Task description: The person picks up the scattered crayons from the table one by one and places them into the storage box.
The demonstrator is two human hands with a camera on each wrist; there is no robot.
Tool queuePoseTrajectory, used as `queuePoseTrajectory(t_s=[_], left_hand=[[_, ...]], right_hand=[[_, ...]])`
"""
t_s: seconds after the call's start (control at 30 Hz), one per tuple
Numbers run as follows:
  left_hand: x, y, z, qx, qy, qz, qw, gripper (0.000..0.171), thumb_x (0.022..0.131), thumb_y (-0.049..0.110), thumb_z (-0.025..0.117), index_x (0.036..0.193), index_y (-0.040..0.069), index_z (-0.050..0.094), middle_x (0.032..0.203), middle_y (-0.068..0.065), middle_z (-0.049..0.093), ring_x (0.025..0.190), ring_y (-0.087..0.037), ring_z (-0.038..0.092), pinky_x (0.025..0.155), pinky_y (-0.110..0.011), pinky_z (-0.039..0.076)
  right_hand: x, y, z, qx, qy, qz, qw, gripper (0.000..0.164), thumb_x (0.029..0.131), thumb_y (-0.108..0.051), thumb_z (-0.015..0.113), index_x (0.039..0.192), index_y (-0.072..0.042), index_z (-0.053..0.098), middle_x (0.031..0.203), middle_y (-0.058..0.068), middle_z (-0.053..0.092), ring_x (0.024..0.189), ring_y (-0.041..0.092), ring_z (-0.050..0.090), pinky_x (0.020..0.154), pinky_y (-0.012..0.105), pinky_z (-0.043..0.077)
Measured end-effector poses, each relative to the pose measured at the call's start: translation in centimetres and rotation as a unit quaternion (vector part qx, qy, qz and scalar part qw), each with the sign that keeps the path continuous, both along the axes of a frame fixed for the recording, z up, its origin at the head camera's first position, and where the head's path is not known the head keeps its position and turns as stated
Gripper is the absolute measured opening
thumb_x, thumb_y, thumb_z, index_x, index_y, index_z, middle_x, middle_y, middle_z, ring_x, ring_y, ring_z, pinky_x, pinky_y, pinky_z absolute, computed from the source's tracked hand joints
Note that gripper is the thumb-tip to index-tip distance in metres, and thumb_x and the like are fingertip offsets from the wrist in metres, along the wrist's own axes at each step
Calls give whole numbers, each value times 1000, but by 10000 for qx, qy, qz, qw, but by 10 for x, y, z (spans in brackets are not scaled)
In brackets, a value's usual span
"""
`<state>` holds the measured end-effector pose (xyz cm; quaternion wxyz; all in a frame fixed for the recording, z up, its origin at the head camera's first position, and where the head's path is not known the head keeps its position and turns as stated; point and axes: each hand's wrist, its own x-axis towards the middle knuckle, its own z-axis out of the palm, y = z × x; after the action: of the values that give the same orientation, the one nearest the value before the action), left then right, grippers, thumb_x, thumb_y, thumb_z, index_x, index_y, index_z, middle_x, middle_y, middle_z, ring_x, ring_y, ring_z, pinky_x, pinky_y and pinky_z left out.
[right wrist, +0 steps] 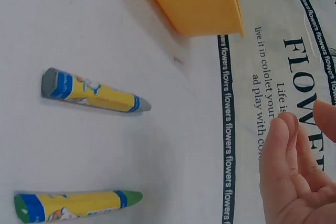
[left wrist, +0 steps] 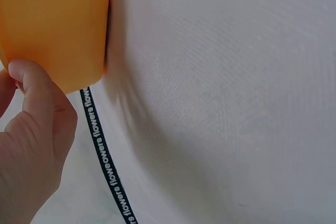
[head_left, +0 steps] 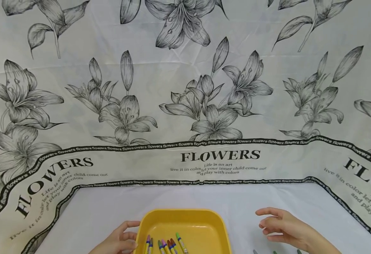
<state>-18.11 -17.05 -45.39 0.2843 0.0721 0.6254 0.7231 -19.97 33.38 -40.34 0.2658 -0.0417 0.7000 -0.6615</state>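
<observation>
We see left hand (head_left: 119, 242) gripping yellow, round-cornered plastic tray (head_left: 202, 235); right hand (head_left: 285, 227) loosely spread, apart from tray; tray contains yellow-wrapped, colour-tipped crayons (head_left: 172, 248).

The fingers (right wrist: 281, 148) are held a little bent, with printed cloth (right wrist: 244, 156) seen behind them. Well left of the fingers, a grey crayon (right wrist: 100, 93) and a green crayon (right wrist: 79, 206) are laid on the white table (right wrist: 94, 150). Up and left, a yellow tray (right wrist: 194, 3) is partly shown.
</observation>
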Motion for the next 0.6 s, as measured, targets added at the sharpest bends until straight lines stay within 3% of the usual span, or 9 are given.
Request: queuePoseTrajectory(t_s=[0.27,0.6], left_hand=[[-1,0,-4,37,12,-28,10000,67,86,7,57,139,-2,16,99,-8,59,78,-14,60,77,-31,53],[1,1,0,59,59,-24,10000,66,87,6,57,139,-2,17,99,-8,58,78,-15,61,77,-31,53]], right_hand=[[6,23,-9,-20,-253,-98,9996,21,92,-14,54,111,-18,60,91,0,62,83,15,59,76,32,52],[12,48,-17,439,-110,-61,9990,32,94,-15,50,123,-1,52,97,5,58,86,17,55,78,31,52]])
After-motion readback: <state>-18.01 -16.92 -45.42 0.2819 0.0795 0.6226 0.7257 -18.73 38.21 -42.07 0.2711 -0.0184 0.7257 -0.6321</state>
